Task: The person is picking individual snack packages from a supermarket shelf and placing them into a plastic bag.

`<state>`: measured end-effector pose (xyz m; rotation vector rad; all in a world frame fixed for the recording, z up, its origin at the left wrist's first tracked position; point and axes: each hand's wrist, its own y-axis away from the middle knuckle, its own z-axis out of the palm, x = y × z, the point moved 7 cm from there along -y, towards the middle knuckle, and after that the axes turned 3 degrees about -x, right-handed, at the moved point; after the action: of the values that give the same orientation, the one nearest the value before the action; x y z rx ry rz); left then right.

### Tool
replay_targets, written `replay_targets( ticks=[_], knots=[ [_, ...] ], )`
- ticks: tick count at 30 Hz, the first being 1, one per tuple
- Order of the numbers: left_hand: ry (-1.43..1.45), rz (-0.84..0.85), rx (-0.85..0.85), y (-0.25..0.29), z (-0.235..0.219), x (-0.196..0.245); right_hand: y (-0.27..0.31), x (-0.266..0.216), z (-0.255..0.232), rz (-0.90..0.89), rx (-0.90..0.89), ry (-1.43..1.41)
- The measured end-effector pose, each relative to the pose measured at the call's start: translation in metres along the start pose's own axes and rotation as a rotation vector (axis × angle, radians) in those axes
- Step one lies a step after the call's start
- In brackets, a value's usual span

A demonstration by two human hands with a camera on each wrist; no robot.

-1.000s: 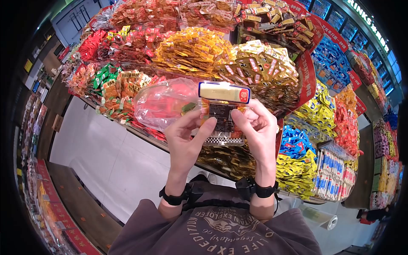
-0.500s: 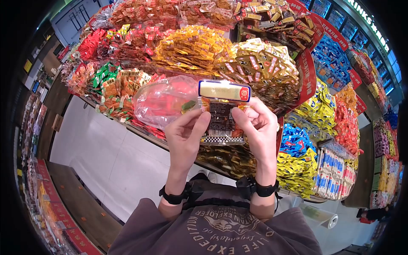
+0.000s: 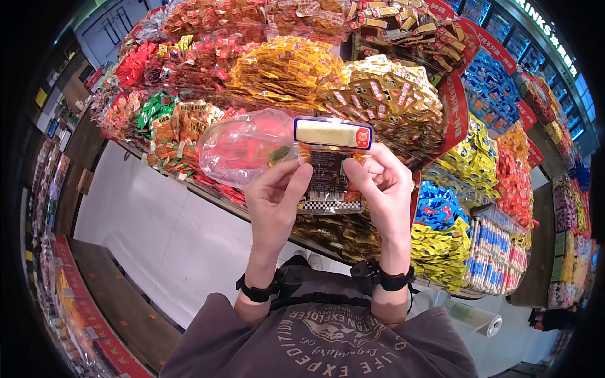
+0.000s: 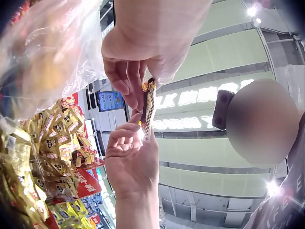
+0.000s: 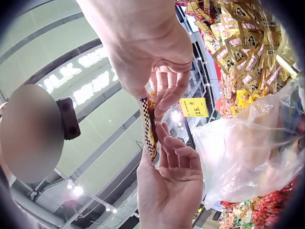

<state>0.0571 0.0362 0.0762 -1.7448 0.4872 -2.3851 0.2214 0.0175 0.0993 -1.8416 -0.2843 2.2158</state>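
A snack packet (image 3: 329, 173) with a checkered lower edge is pinched upright between the left hand (image 3: 275, 203) and the right hand (image 3: 384, 189), in front of heaped snack bins (image 3: 353, 94). A clear plastic bag (image 3: 242, 148) hangs by the left hand.

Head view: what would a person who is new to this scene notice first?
First, the snack packet held up in the middle of the view, pinched at its sides by the left hand and the right hand. A clear plastic bag hangs from the left hand, just left of the packet. Behind them, heaps of yellow, red and orange wrapped snacks fill the display stand.
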Motion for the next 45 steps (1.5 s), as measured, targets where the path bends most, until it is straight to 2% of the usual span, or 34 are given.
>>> replay_targets(
  ticks=[19, 21, 22, 24, 25, 28, 32, 34, 36, 38, 40, 41, 42, 44, 45],
  knots=[
    [-0.022, 0.025, -0.043, 0.004, 0.004, 0.003, 0.002, 0.012, -0.001, -0.001, 0.026, 0.006],
    [-0.016, 0.025, -0.013, 0.004, 0.003, 0.000, 0.002, 0.005, -0.009, -0.158, 0.167, 0.184],
    [-0.013, 0.025, -0.019, 0.005, 0.005, -0.001, 0.001, 0.006, -0.011, -0.161, 0.173, 0.186],
    [-0.064, 0.082, 0.092, 0.007, -0.001, 0.002, 0.009, -0.020, -0.010, -0.503, 0.303, 0.645],
    [-0.063, 0.084, 0.091, 0.007, 0.000, 0.001, 0.010, -0.021, -0.009, -0.505, 0.304, 0.645],
    [-0.128, 0.172, 0.129, 0.010, 0.001, 0.006, 0.011, -0.021, 0.011, -0.492, 0.083, 0.648],
    [-0.294, 0.248, 0.126, 0.012, 0.003, 0.015, 0.010, -0.010, 0.020, -0.411, 0.002, 0.520],
    [-0.551, 0.523, -0.033, 0.014, 0.017, 0.031, 0.014, -0.014, 0.018, -0.401, -0.050, 0.579],
    [-0.559, 0.521, -0.023, 0.014, 0.016, 0.029, 0.015, -0.009, 0.017, -0.353, -0.095, 0.584],
    [-0.575, 0.522, -0.003, 0.014, 0.015, 0.028, 0.014, -0.005, 0.016, -0.327, -0.066, 0.556],
    [-0.617, 0.539, 0.019, 0.014, 0.014, 0.030, 0.009, 0.010, 0.006, -0.173, 0.029, 0.436],
    [-0.658, 0.557, 0.040, 0.015, 0.014, 0.031, 0.007, 0.011, 0.006, -0.181, 0.054, 0.268],
    [-0.658, 0.559, 0.040, 0.016, 0.014, 0.031, 0.007, 0.011, 0.005, -0.183, 0.054, 0.268],
    [-0.542, 0.504, 0.189, 0.019, 0.003, 0.030, 0.007, 0.013, 0.001, -0.150, 0.046, 0.176],
    [-0.609, 0.524, 0.162, 0.017, 0.004, 0.031, 0.007, 0.012, 0.001, -0.151, 0.046, 0.176]
  ],
)
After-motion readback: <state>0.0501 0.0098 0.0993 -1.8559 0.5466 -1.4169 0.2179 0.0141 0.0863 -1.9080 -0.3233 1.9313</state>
